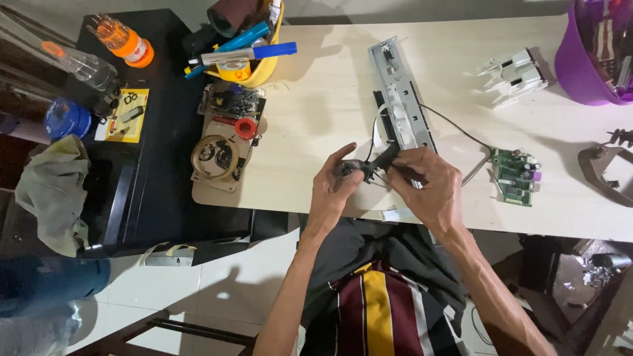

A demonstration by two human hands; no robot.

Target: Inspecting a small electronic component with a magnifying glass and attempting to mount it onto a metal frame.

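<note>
My left hand [331,188] and my right hand [430,186] meet over the near edge of a pale wooden table [330,99]. Between them they pinch a small black part [370,166] with a dark motor-like body on its left end. Just beyond the fingers lies a long grey metal rail [400,99] with a white ribbon cable and a thin black wire running off to the right. A small green circuit board [515,175] rests to the right of my right hand.
A yellow bowl of pens and tools [254,49] and a brown board with small parts [224,142] sit at the left. White plastic pieces [517,76] and a purple tub [590,59] are at the far right. A black side table [158,132] holds bottles.
</note>
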